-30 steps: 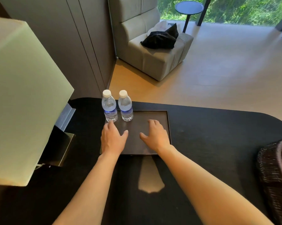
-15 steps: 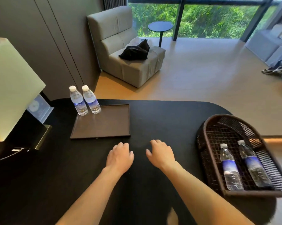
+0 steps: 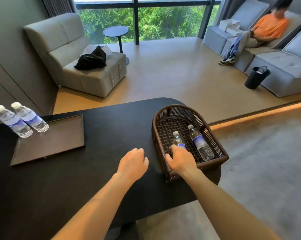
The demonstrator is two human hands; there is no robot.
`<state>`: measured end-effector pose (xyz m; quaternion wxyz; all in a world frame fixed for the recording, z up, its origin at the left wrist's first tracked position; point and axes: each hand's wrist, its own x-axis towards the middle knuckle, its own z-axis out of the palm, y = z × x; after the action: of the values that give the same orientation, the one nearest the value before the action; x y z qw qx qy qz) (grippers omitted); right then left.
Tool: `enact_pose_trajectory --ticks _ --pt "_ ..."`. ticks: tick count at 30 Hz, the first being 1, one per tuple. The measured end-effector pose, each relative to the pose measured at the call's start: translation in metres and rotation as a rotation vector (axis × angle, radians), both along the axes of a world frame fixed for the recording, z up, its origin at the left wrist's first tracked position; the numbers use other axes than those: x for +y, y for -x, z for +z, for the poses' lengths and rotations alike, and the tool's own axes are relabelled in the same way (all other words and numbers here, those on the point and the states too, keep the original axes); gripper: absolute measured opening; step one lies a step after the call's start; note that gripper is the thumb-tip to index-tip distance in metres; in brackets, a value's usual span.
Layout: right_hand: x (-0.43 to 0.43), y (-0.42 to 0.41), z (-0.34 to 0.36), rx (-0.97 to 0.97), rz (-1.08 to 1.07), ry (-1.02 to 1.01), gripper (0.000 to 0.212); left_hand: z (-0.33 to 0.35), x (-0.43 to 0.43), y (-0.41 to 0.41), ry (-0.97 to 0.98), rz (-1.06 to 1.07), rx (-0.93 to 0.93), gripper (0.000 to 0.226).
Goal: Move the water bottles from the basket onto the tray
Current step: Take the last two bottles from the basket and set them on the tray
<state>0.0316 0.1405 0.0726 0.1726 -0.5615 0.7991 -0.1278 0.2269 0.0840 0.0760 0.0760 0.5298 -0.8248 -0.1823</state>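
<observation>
Two clear water bottles with blue labels lie in the dark wicker basket (image 3: 163, 116) at the table's right end. My right hand (image 3: 180, 159) reaches over the basket's near rim, fingers curled around the lower half of the left bottle (image 3: 177, 140), which still lies on the basket floor. The other bottle (image 3: 200, 144) lies free to its right. My left hand (image 3: 132, 161) hovers over the table just left of the basket, loosely curled and empty. Two more bottles (image 3: 12, 121) (image 3: 31, 118) stand on the far left corner of the brown tray (image 3: 59, 142).
The black table (image 3: 111, 129) ends in a rounded edge just past the basket. Beyond it are a grey armchair (image 3: 73, 54) with a black bag, a small round side table (image 3: 116, 32), and a seated person (image 3: 260, 32) on a sofa at the far right.
My view swung right, away from the tray. Both hands moved right across the table; the right hand entered the basket and closed on the left bottle.
</observation>
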Motion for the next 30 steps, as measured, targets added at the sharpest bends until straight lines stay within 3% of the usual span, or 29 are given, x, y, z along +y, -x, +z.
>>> enact_pose_trajectory --ticks 7,12,18,22,25,28,30 --pt "0.0 0.084 -0.011 -0.006 -0.157 -0.05 0.028 -0.019 -0.018 0.109 -0.13 -0.116 0.079 0.014" --pt "-0.026 0.137 -0.029 -0.013 -0.228 -0.12 0.023 -0.053 -0.043 0.175 -0.281 -0.106 0.125 0.027" --pt "-0.067 0.182 -0.056 0.003 -0.244 -0.207 0.037 -0.09 -0.08 0.227 -0.426 0.048 0.063 0.052" --pt "-0.083 0.196 -0.078 -0.089 -0.221 -0.235 0.039 -0.116 -0.099 0.249 -0.511 0.152 -0.035 0.073" --pt "-0.085 0.193 -0.095 0.05 -0.213 -0.178 0.047 -0.129 -0.109 0.255 -0.548 0.191 -0.074 0.081" --pt "-0.092 0.191 -0.107 0.181 -0.19 -0.129 0.045 -0.136 -0.119 0.25 -0.64 0.227 -0.031 0.074" --pt "-0.105 0.197 -0.112 0.102 -0.21 -0.204 0.051 -0.136 -0.122 0.242 -0.688 0.25 0.04 0.061"
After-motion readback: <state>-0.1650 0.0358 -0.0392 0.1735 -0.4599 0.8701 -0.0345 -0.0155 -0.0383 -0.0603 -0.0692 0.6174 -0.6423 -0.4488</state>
